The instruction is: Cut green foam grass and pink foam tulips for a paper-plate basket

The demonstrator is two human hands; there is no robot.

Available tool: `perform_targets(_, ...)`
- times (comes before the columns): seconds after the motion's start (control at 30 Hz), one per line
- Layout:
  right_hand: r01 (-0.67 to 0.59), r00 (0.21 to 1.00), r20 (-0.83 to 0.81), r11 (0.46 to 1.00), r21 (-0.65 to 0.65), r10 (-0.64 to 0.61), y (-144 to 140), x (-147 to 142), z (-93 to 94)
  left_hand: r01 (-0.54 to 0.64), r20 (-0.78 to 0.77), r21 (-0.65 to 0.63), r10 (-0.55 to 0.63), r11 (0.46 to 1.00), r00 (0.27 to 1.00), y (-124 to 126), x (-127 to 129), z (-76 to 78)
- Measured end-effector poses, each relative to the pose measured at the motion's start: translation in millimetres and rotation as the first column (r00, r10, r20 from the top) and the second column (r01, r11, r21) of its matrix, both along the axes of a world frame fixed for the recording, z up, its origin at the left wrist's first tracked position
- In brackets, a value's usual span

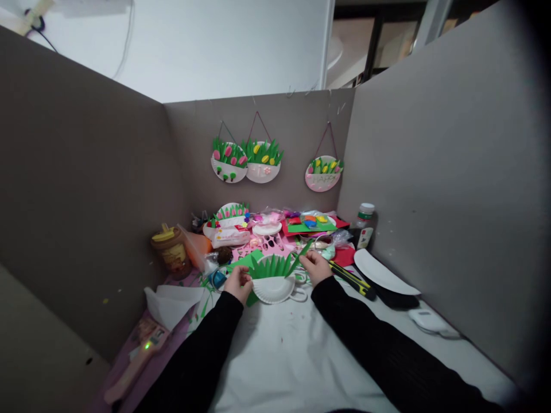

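A white paper-plate pocket [272, 290] with a fringe of green paper grass [271, 266] stands between my hands over the cloth. My left hand [239, 284] is closed at its left edge, thumb and fingers pinching the rim. On the other side, my right hand [315, 267] pinches a pointed green paper blade [306, 248], which leans up and outward from the right end of the grass. Its lower tip reaches the pocket; whether it is attached there I cannot tell. White loop handles [299, 295] poke out at the pocket's right. Green paper [253, 259] lies behind it.
Finished plate baskets with paper tulips [260, 160] hang on the grey back partition. A brown cup [171, 252] stands left, near a pink handheld tool [140, 367] with a green light. To the right are a yellow-black utility knife [355, 282], a white half plate [383, 272] and a bottle [365, 225].
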State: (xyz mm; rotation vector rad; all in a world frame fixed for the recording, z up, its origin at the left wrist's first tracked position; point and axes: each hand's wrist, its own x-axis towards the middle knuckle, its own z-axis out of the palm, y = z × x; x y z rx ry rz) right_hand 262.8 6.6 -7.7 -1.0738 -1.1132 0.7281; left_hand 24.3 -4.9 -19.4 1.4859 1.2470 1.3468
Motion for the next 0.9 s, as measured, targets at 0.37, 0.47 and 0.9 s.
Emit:
perform_targets(0.37, -0.007, 0.995, 0.101, 0.993, -0.117, 0.019, 0, 1, -0.2, -0.026, -0.097, -0.008, 0.025, 1.000, 0.995, -3, 0, 6.5)
perform_targets(0.47, 0.019, 0.982, 0.191, 0.986, -0.163, 0.012, -2, -4, -3.8, -0.035, -0.105, -0.004, 0.034, 0.999, 0.994, -4, 2, 5.5)
perform_targets(0.9, -0.068, 0.987, 0.136, 0.986, -0.155, 0.089, -1, -8, -8.0, 0.012, -0.113, -0.009, -0.012, 1.000, 0.994, -6, 2, 3.5)
